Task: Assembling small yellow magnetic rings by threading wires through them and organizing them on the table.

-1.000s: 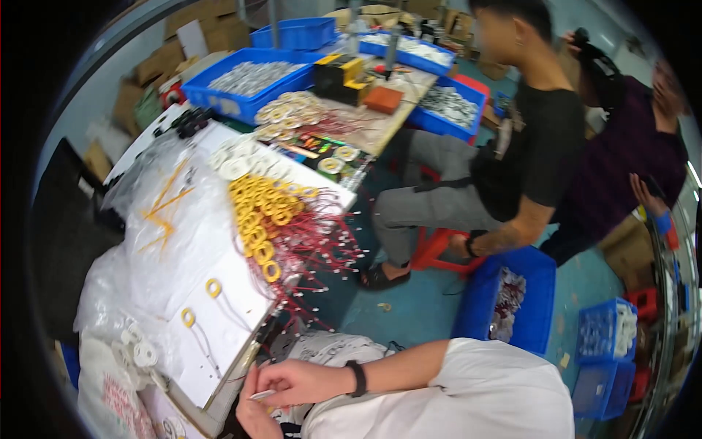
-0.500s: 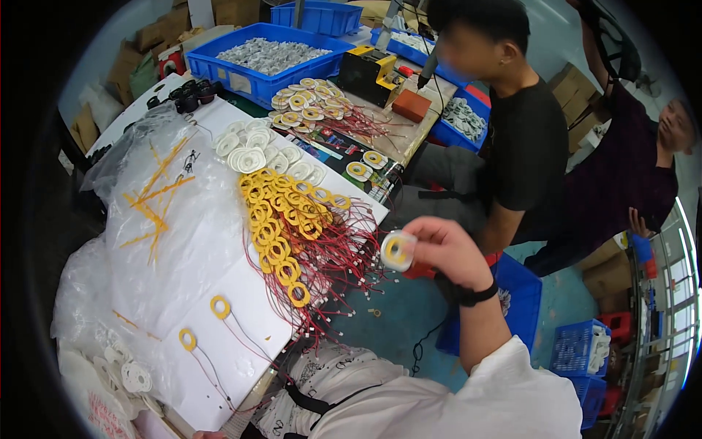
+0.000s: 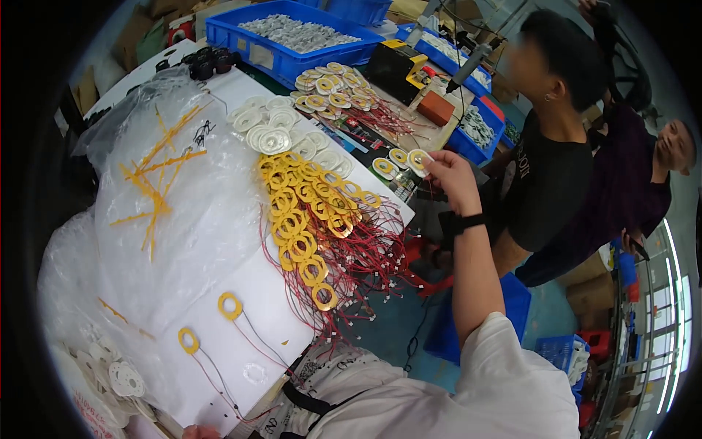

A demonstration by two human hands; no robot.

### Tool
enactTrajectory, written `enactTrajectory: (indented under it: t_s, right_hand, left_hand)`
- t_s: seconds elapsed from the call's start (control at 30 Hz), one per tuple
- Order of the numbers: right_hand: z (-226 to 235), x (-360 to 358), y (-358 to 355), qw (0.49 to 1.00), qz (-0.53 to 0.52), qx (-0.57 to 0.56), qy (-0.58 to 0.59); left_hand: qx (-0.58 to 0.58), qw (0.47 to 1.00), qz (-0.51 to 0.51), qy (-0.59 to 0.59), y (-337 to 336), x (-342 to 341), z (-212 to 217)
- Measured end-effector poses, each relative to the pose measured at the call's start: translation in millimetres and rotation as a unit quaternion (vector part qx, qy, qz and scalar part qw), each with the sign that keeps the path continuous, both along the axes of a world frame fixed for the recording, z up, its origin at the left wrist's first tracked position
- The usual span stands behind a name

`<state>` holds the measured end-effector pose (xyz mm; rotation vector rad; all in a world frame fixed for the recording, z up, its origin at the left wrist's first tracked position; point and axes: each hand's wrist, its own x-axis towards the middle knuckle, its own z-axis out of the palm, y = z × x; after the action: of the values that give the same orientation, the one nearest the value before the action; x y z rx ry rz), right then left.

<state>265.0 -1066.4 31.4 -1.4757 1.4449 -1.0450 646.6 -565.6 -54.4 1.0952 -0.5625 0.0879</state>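
Observation:
My right hand (image 3: 455, 181), with a dark band on the wrist, pinches the edge of a white disc with a yellow ring coil (image 3: 418, 162). It is at the far right corner of the table, beside two similar discs (image 3: 384, 168) lying on a dark printed mat. Only a sliver of my left hand (image 3: 201, 432) shows at the lower edge, its fingers hidden. Above it on the white tabletop (image 3: 252, 373) lie two loose yellow ring coils (image 3: 229, 306) with thin red and dark leads. A pile of yellow coils (image 3: 296, 219) with tangled red wires spreads across the middle.
White discs (image 3: 270, 139) are heaped behind the coils. Clear plastic bags (image 3: 168, 227) with yellow strips cover the left side. Farther back are a blue bin of white parts (image 3: 292, 55), finished discs (image 3: 333, 88) and a black-and-yellow device (image 3: 398, 69). A co-worker (image 3: 548, 154) sits at right.
My right hand has moved forward, away from me, carrying the disc from over the floor to the two discs on the mat. The co-worker appears farther right as the view shifts.

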Motion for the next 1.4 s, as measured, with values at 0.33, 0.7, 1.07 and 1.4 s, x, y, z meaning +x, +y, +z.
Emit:
enactTrajectory:
  t_s: [0.33,0.7,1.07,1.4]
  right_hand:
    - [-18,19,-54,0.998,-0.002,0.031,0.061]
    - [-45,8,-77,0.987,-0.002,-0.020,0.162]
    - [-30,2,-68,0.957,-0.031,-0.122,0.262]
    - [93,61,155,0.979,0.120,-0.072,0.146]
  left_hand:
    - [0.019,1.000,-0.006,-0.022,-7,-7,4]
    - [0.076,0.995,0.007,-0.071,-10,-13,8]
    - [0.091,0.996,-0.005,0.016,6,-14,-1]
    - [0.251,0.965,0.033,-0.064,-32,-18,41]
